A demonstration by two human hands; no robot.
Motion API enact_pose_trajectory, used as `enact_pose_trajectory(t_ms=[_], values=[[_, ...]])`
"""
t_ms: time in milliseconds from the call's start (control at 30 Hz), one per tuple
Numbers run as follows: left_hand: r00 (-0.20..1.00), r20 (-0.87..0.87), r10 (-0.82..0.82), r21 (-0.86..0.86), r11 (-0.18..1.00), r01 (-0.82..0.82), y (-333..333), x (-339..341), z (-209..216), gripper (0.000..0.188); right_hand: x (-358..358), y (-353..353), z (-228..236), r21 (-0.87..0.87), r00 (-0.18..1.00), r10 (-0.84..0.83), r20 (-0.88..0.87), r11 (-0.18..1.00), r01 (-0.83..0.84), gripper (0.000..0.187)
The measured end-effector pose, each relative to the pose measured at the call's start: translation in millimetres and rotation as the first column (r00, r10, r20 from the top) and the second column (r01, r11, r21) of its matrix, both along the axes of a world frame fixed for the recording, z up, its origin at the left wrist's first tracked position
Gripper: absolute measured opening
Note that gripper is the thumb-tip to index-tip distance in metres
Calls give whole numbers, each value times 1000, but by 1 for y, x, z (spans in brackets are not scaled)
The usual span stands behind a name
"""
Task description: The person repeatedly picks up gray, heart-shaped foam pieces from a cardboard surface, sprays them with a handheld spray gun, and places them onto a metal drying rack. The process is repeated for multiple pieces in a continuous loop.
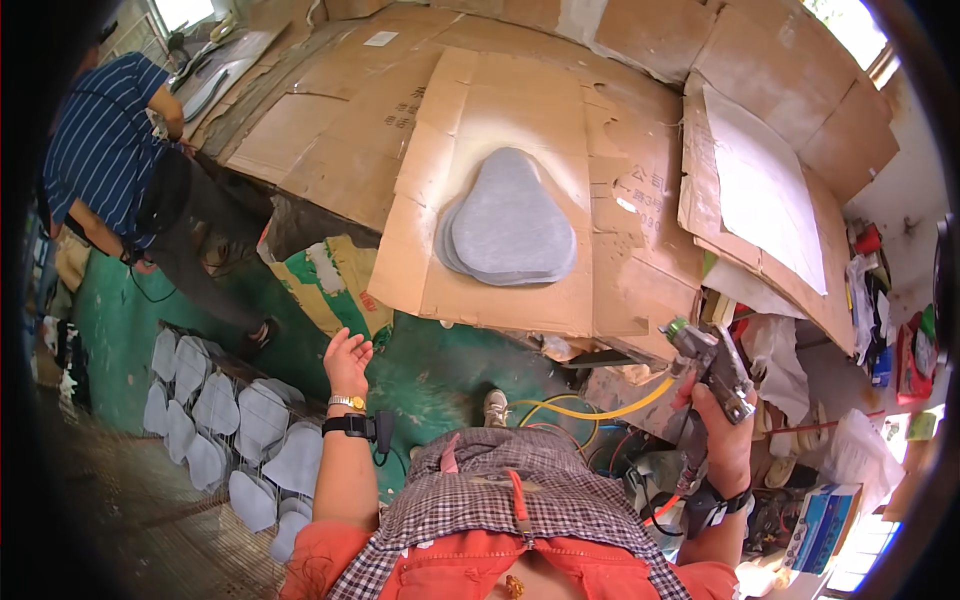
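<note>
My right hand [722,432] is closed round a metal spray gun [722,372], held up at the right, with a yellow hose [590,412] running off to its left. My left hand [347,362] hangs in the air at the left, fingers apart, with nothing in it. Ahead of me, a short stack of grey rounded-triangle pads [512,220] lies on a cardboard sheet [400,258] on the table. Pale overspray marks the cardboard round the stack. Both hands are apart from the pads.
A wire rack at the lower left bears several grey pads [262,420]. A green and tan sack [330,285] sits below the table edge. At the far left a person in a striped shirt [115,145] stands at another bench. A white sheet on cardboard [765,185] is at the right.
</note>
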State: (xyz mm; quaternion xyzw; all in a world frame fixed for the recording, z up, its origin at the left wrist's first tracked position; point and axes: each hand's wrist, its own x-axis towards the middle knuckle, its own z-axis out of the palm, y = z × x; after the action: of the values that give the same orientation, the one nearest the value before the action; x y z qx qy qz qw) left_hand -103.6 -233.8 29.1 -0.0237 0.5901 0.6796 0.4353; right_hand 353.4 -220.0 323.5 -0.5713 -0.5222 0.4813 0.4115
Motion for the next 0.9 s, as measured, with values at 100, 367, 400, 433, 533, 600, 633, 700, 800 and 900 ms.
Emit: enact_pose_trajectory(t_ms=[100, 367, 400, 433, 533, 600, 633, 700, 800, 900], values=[[1000, 1, 18, -24, 1000, -18, -8, -5, -1, 37, 18, -16, 0, -25, 999, -12, 48, 1000, 13, 50], [1000, 16, 25, -8, 1000, -25, -3, -6, -4, 36, -14, -12, 0, -45, 975, 204, -82, 977, -208, 51], [1000, 17, 23, -3, 1000, -23, -1, -3, -3, 36, -20, -6, 0, -8, 979, 189, -79, 982, -191, 50], [1000, 19, 21, 2, 1000, -21, 0, -1, -2, 36, -27, 1, -2, 30, 982, 174, -76, 985, -172, 49], [1000, 31, 1, 7, 1000, -1, 4, 6, 0, 36, -35, 20, -6, 94, 991, 109, -79, 990, -101, 44], [999, 31, -12, -4, 1000, 12, 5, 10, 2, 36, -31, 28, -4, 81, 997, 76, -34, 994, -73, 44], [999, 30, -18, -13, 1000, 19, 5, 11, 2, 36, -30, 30, -2, 73, 999, 48, 2, 996, -48, 45], [999, 22, -36, -29, 999, 36, 7, 12, 2, 35, -25, 26, -3, 68, 1000, 1, -9, 998, -1, 45], [998, -1, -62, -41, 997, 62, 13, 14, 1, 35, -13, 15, -1, 35, 999, -28, 26, 999, 27, 45], [994, -48, -99, -14, 995, 98, 28, 17, 5, 34, 7, -1, -9, -3, 998, -46, 32, 999, 46, 47]])
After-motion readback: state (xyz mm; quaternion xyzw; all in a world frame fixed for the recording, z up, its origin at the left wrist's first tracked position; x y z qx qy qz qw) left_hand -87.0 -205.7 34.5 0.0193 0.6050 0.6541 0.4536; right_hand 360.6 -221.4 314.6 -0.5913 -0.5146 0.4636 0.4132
